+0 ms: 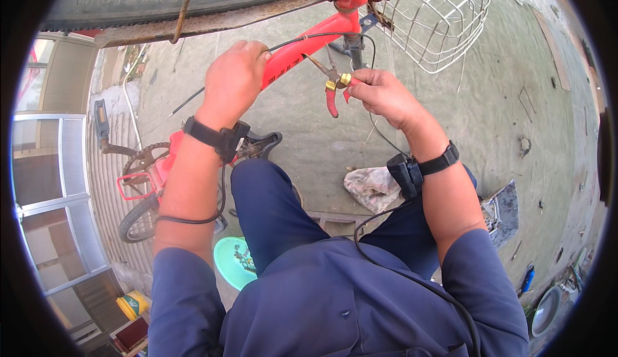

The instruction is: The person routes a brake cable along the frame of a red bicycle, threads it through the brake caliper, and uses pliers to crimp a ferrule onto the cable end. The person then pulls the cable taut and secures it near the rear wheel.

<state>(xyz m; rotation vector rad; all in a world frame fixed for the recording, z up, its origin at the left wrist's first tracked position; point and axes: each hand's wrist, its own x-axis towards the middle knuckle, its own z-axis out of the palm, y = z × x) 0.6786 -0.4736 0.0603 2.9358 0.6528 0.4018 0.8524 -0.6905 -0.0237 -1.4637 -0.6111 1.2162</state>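
My left hand (235, 79) is closed around a thin black cable (315, 35), whose loose end trails out on its left. The cable runs along the red bicycle frame tube (297, 51), then bends down near the head of the frame. Between the thumb and fingers of my right hand (386, 98) is one handle of the long-nose pliers (332, 78), red with yellow collars. Their jaws look spread and point up and left toward the tube. The other handle hangs free. Whether the jaws touch the cable, I cannot tell.
A tyre with a rusty fender (219, 15) spans the top. A white wire basket (438, 16) is at upper right. A red bicycle part with a wheel (138, 219) stands left. Low down are a mint-green basin (225, 264), a cloth (373, 188) and a metal tray (505, 209).
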